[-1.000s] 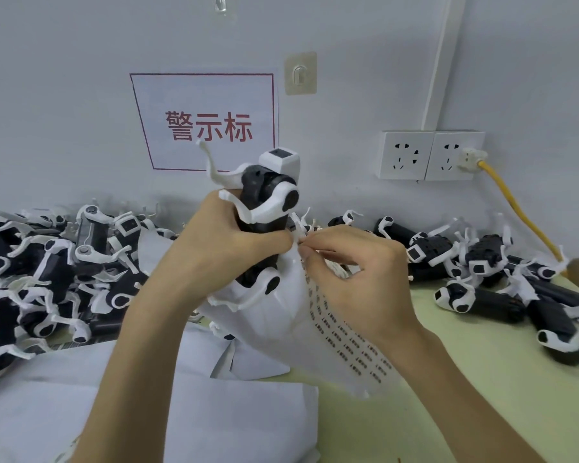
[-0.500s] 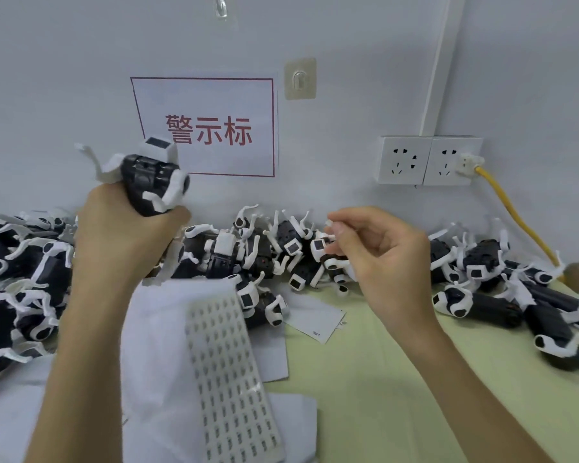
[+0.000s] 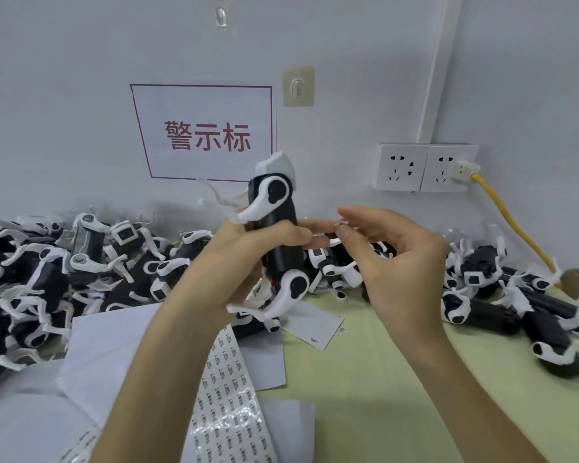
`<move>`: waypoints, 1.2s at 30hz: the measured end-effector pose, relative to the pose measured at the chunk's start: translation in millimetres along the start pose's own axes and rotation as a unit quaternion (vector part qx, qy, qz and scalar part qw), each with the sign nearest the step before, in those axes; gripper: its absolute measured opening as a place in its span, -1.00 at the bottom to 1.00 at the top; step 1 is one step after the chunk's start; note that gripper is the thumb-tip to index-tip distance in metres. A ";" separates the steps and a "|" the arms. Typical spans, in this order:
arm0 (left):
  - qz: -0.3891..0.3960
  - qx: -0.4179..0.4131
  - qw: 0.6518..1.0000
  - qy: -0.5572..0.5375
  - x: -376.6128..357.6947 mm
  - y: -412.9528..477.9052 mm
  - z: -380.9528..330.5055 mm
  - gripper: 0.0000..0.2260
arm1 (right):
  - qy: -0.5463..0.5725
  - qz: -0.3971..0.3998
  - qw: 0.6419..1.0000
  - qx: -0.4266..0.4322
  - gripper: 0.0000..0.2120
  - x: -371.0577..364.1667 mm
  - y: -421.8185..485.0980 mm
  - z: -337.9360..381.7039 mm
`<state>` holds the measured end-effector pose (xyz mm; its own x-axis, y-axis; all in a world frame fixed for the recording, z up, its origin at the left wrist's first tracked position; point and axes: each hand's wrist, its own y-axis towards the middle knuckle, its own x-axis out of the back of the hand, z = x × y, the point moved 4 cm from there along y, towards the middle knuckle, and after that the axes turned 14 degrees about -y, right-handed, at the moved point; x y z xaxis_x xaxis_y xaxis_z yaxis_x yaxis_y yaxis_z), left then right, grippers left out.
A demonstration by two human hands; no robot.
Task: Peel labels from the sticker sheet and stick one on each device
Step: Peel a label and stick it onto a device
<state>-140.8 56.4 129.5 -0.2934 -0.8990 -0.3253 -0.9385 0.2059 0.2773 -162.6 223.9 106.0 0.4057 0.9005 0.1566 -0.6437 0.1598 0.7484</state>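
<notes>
My left hand (image 3: 244, 259) grips a black-and-white robot-dog device (image 3: 279, 235), held upright in the middle of the view with its white head on top. Just to its right, my right hand (image 3: 388, 259) pinches a small white label (image 3: 340, 225) between thumb and forefinger, close to the device's black body. The sticker sheet (image 3: 228, 396) with rows of small printed labels lies flat on the white papers below my left forearm.
Piles of the same black-and-white devices (image 3: 64, 272) lie along the wall at left, and more devices (image 3: 502, 295) at right. White papers (image 3: 30, 422) cover the near left of the green table (image 3: 381, 379). Wall sockets (image 3: 425, 167) with a yellow cable (image 3: 515, 225) are at right.
My left hand has swung the device from the upper left back to the centre and turned it upright. My right hand has moved up beside it with the label.
</notes>
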 end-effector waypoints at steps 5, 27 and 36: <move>-0.003 -0.014 1.000 0.016 -1.8 0.2 -0.4 -0.76 | -0.021 0.009 1.000 0.009 -0.80 1.2 0.4 0.4; -0.038 -0.016 0.982 0.187 2.5 0.2 -1.4 -0.85 | -0.127 0.012 0.986 0.110 -0.93 3.9 4.3 -3.2; -0.050 0.001 0.949 0.312 -3.3 -2.3 -0.7 -0.66 | -0.202 0.094 0.956 0.191 -0.91 3.4 8.3 -12.1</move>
<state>-137.6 58.6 130.6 -0.0391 -0.9679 0.2483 -0.9564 0.1082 0.2712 -174.4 233.2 104.9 0.5740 0.6561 0.4900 -0.4773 -0.2182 0.8512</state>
